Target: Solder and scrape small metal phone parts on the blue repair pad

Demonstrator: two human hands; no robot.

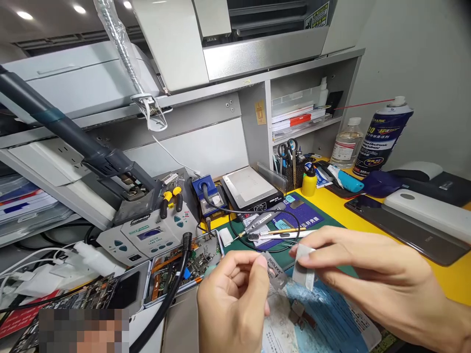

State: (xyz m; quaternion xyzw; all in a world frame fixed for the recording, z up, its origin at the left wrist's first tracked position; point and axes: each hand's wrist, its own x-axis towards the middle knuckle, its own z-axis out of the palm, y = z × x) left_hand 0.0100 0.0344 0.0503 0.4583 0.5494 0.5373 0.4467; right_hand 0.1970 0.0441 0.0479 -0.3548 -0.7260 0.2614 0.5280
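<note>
My left hand is closed in a pinch at the edge of a thin grey metal card printed "DUOLEKE". My right hand grips a small white rectangular block between thumb and fingers, just right of the card. Its make-up is too small to tell. Below both hands, a small brownish metal part with a short tail lies on a blue and white printed sheet. A toothbrush-like black brush and a thin gold-tipped stick lie beyond my hands on the green mat.
At left stand a rework station, a thick black hose and a tray of circuit boards. A flat heating plate sits behind the mat. Rightward are a yellow bottle, a spray can and a phone.
</note>
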